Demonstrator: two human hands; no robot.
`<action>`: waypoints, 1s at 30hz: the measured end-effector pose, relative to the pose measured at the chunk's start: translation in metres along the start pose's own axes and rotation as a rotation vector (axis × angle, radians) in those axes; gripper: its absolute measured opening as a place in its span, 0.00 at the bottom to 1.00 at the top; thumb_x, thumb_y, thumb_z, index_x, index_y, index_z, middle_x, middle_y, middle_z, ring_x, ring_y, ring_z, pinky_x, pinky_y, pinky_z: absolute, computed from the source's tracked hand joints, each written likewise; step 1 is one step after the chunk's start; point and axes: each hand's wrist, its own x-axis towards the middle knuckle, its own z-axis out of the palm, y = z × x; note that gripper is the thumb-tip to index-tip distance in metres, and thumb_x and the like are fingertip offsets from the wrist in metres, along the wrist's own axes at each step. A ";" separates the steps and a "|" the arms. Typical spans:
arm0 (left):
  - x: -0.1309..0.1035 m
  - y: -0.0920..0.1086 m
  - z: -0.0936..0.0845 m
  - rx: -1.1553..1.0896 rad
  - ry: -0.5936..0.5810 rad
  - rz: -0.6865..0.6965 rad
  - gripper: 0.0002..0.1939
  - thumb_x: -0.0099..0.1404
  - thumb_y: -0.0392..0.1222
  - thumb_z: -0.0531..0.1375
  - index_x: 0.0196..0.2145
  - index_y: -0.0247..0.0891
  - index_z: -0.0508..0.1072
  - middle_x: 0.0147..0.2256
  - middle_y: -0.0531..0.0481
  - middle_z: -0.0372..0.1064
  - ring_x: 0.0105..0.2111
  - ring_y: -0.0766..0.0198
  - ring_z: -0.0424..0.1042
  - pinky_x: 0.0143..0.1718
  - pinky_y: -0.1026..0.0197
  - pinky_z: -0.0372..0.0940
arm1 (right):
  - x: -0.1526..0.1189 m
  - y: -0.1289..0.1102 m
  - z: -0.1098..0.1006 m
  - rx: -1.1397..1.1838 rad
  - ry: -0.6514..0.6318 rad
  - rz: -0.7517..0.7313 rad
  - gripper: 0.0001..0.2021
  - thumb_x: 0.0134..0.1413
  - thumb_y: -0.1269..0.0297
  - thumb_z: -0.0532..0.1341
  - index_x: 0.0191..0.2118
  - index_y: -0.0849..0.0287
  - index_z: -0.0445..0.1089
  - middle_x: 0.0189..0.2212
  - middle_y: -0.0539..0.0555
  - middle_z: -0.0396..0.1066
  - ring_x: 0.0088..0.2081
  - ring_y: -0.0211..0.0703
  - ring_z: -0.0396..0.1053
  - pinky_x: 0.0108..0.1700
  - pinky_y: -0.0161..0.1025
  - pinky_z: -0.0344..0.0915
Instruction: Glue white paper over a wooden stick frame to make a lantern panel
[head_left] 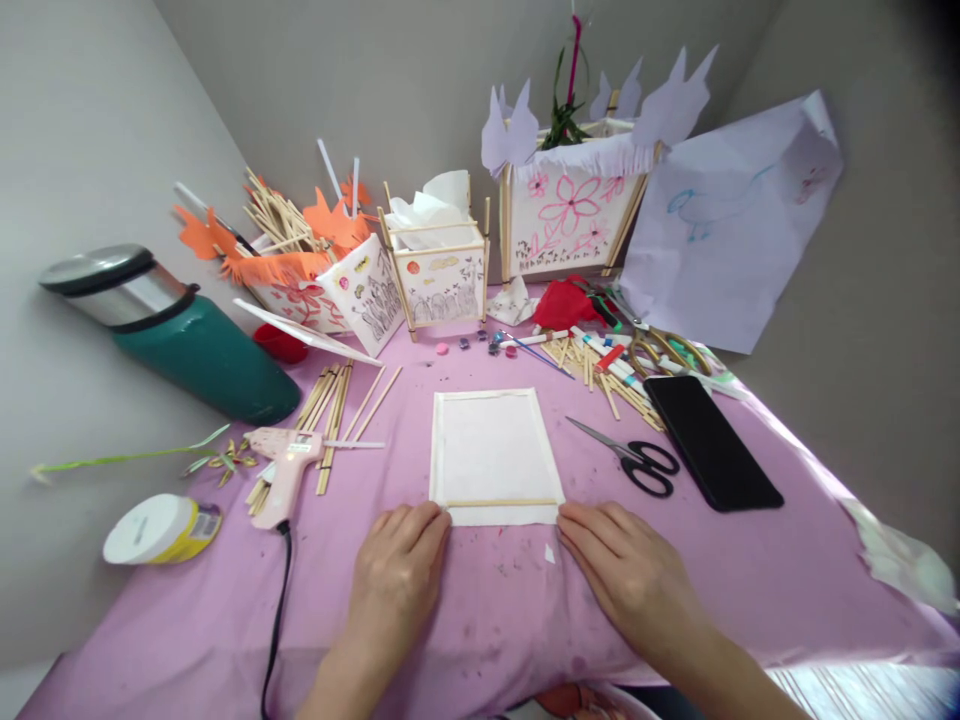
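A white paper panel (491, 445) with folded-over edges lies flat on the pink tablecloth in front of me. Along its near edge runs a thin wooden stick (502, 503). My left hand (397, 570) is closed at the panel's lower left corner, fingers pressed together by one end of the stick. At the lower right corner my right hand (634, 570) is closed in the same way. Both thumbs are mostly hidden. A small paper scrap (550, 553) rests between my hands, and black-handled scissors (637, 463) lie to the right of the panel.
Left stand a pink glue gun (289, 465) with a cord, wooden sticks (330, 415), a white-lidded tub (161, 530) and a green tumbler (202, 340). A phone (712, 440) lies right. Behind are decorated paper boxes (446, 285), markers (611, 360) and a larger lantern-like box (574, 220).
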 end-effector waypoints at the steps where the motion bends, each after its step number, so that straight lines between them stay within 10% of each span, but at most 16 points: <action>1: -0.001 0.001 0.000 -0.005 -0.005 0.002 0.11 0.64 0.27 0.54 0.40 0.35 0.72 0.38 0.46 0.74 0.34 0.59 0.68 0.35 0.56 0.64 | -0.001 0.001 0.000 -0.001 0.002 -0.018 0.13 0.61 0.77 0.50 0.42 0.64 0.71 0.43 0.58 0.72 0.39 0.46 0.64 0.42 0.43 0.61; 13: -0.007 -0.008 -0.006 0.003 -0.018 -0.030 0.13 0.63 0.27 0.56 0.45 0.35 0.71 0.41 0.44 0.72 0.38 0.59 0.68 0.39 0.56 0.65 | 0.000 0.009 0.000 -0.003 0.021 -0.100 0.15 0.61 0.79 0.50 0.45 0.67 0.71 0.40 0.60 0.74 0.39 0.48 0.64 0.42 0.45 0.59; 30: 0.026 0.007 -0.027 0.341 -0.506 0.123 0.08 0.61 0.27 0.56 0.35 0.33 0.72 0.33 0.46 0.70 0.31 0.57 0.68 0.33 0.54 0.62 | 0.009 0.011 -0.012 0.161 0.000 0.104 0.13 0.61 0.72 0.55 0.50 0.62 0.66 0.38 0.55 0.73 0.37 0.42 0.67 0.41 0.39 0.63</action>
